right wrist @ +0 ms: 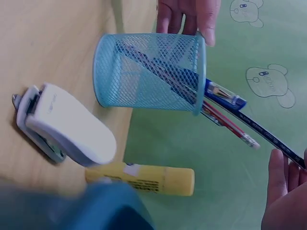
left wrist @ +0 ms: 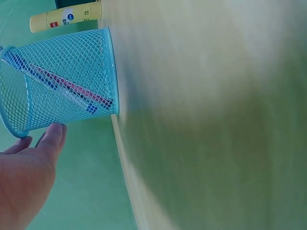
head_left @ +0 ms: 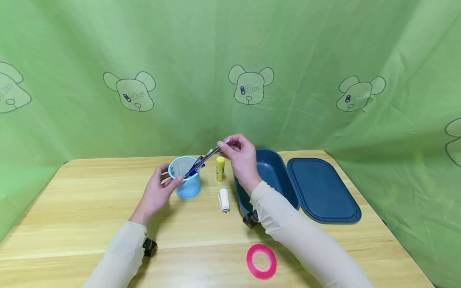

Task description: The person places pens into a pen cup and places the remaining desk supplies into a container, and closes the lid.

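A light blue mesh pen cup [head_left: 188, 189] stands upright on the table. My left hand [head_left: 157, 195] holds it near the rim, with the thumb on the near side and the fingers round the left. Above and to the right of the cup, my right hand [head_left: 242, 158] pinches the upper end of a dark pencil [right wrist: 261, 132]; the pencil slants down into the cup. A red pencil [right wrist: 230, 123] with a pale eraser end and blue pens [right wrist: 225, 98] lean inside, their tops over the rim. The mesh partly veils their lower ends.
Right of the cup stand a yellow glue stick [head_left: 220, 171] and a white stapler [head_left: 224, 200]. A dark blue bin [head_left: 270, 172] sits under the right forearm, its lid [head_left: 324, 192] lying beside it. A pink tape roll [head_left: 268, 274] lies near the front.
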The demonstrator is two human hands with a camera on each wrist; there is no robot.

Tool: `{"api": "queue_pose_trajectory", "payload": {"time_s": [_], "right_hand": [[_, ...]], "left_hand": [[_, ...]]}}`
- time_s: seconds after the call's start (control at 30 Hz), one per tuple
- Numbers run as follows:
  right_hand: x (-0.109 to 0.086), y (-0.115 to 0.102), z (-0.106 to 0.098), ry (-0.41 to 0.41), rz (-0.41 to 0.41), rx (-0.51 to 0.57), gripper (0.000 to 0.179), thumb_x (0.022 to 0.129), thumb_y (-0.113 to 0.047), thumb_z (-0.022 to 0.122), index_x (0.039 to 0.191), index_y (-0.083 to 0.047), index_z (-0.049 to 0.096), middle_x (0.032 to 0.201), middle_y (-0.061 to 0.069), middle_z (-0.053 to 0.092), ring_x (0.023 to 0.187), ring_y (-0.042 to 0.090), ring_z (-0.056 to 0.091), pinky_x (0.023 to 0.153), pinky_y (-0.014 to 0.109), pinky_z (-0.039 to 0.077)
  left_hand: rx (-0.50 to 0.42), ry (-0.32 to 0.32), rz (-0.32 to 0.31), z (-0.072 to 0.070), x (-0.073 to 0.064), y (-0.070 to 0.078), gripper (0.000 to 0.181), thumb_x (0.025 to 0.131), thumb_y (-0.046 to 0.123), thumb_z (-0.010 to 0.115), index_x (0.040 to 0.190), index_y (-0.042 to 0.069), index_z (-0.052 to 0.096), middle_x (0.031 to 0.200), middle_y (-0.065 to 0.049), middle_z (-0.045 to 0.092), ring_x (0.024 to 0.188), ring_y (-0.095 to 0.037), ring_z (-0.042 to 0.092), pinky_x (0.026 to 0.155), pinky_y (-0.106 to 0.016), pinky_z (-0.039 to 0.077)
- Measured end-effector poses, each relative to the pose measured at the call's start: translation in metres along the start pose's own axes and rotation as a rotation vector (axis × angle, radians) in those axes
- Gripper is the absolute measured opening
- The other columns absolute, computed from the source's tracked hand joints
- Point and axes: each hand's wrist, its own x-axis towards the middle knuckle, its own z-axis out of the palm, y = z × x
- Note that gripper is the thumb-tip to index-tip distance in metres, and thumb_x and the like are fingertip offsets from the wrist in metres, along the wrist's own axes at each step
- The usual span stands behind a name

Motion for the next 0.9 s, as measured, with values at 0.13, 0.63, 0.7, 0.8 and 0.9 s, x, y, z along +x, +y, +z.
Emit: {"api": "queue_pose_trajectory", "payload": {"time_s": [0.13, 0.63, 0.7, 0.8, 0.9], "right_hand": [[0.000, 0.008, 0.003, -0.022, 0.068, -0.013, 0.014, 0.086, 0.008, 0.070, 0.093, 0.003, 0.058, 0.090, 0.012, 0.062, 0.080, 0.017, 0.066, 0.080, 0.036, 0.059], [-0.008, 0.023, 0.012, -0.091, 0.104, -0.259, 0.019, 0.084, -0.005, 0.077, 0.098, -0.001, 0.064, 0.089, 0.009, 0.066, 0.080, 0.018, 0.063, 0.075, 0.032, 0.057], [-0.008, 0.023, 0.010, -0.089, 0.109, -0.276, 0.021, 0.084, -0.006, 0.078, 0.098, -0.002, 0.064, 0.090, 0.008, 0.066, 0.080, 0.018, 0.062, 0.079, 0.038, 0.057], [-0.008, 0.024, 0.007, -0.099, 0.127, -0.291, 0.023, 0.084, -0.008, 0.078, 0.100, -0.002, 0.064, 0.092, 0.008, 0.065, 0.083, 0.019, 0.061, 0.085, 0.049, 0.054], [-0.008, 0.023, 0.004, -0.114, 0.141, -0.313, 0.025, 0.084, -0.011, 0.079, 0.103, -0.002, 0.064, 0.094, 0.008, 0.064, 0.085, 0.020, 0.060, 0.086, 0.048, 0.054]], "left_hand": [[-0.010, 0.002, 0.004, 0.000, 0.001, -0.001, 0.070, 0.095, 0.023, 0.067, 0.146, -0.005, 0.029, 0.144, -0.028, 0.036, 0.133, -0.041, 0.040, 0.108, -0.041, 0.039], [-0.016, -0.005, -0.004, -0.001, -0.002, 0.000, 0.073, 0.096, 0.025, 0.066, 0.148, -0.005, 0.025, 0.148, -0.026, 0.032, 0.135, -0.041, 0.037, 0.109, -0.042, 0.038], [-0.019, -0.005, -0.002, 0.000, -0.002, 0.000, 0.071, 0.096, 0.024, 0.066, 0.148, -0.005, 0.026, 0.148, -0.026, 0.033, 0.135, -0.040, 0.037, 0.109, -0.041, 0.038], [-0.024, -0.004, 0.000, 0.000, -0.001, 0.000, 0.070, 0.096, 0.023, 0.066, 0.147, -0.005, 0.027, 0.147, -0.026, 0.034, 0.134, -0.041, 0.038, 0.108, -0.041, 0.038], [-0.022, -0.004, -0.002, 0.000, -0.001, 0.000, 0.070, 0.096, 0.023, 0.066, 0.147, -0.005, 0.027, 0.147, -0.026, 0.034, 0.134, -0.040, 0.038, 0.108, -0.041, 0.038]]}}
